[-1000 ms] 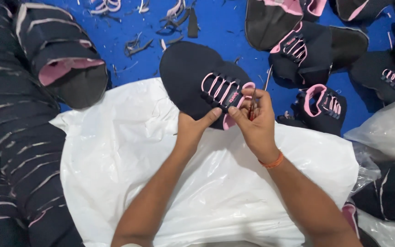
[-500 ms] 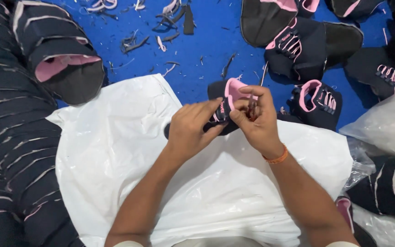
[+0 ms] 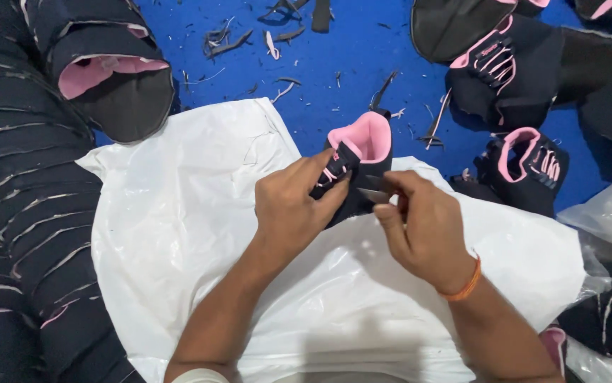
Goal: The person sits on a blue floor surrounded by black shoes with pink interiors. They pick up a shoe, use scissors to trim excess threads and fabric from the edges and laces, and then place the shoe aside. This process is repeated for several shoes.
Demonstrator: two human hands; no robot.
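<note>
Since a second ago the shoe upper (image 3: pixel 360 167) has turned upright, pink collar toward twelve o'clock, gripped by the left hand (image 3: pixel 293 209) while the right hand (image 3: pixel 423 230) pinches small scissors (image 3: pixel 375 192) against it, over the white sheet (image 3: pixel 178 234).

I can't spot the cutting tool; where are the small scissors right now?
In the head view, the small scissors are in the right hand, just right of centre, blades against the dark shoe upper.

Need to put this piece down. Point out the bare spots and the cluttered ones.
Bare: white plastic sheet left of the left hand, and its patch right of the right hand. Crowded: stacked shoe uppers along the left edge, loose uppers top right, fabric scraps on the blue floor.
</note>
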